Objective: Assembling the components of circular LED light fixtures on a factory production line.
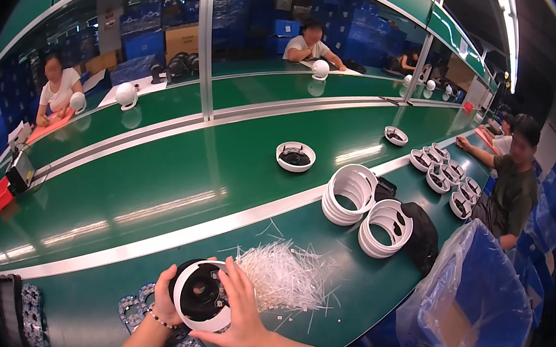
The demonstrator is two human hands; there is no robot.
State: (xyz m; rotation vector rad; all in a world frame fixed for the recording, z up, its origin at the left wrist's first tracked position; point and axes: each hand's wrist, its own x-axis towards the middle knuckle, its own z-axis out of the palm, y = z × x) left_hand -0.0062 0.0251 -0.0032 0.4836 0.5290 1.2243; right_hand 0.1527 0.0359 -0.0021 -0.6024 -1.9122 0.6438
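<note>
Over the near edge of the green bench, I hold a round white plastic housing [214, 320] between both hands. Inside it sits a black round insert [196, 291], tilted toward me. My left hand [165, 297], with a beaded bracelet at the wrist, wraps the left side. The thumb and fingers of my right hand [244, 312] close round the right side of the rim. Just beyond my right hand lies a heap of thin white strips [287, 276]. Blue circuit boards [135, 304] lie beside and partly behind my left forearm.
Two stacks of white rings [342, 211] [379, 242] stand ahead right, beside a black bag [422, 236]. A white housing [294, 168] rests on the green conveyor belt [225, 161]. Several more [452, 173] sit near a seated co-worker [518, 178]. A plastic-lined blue bin [426, 311] stands right.
</note>
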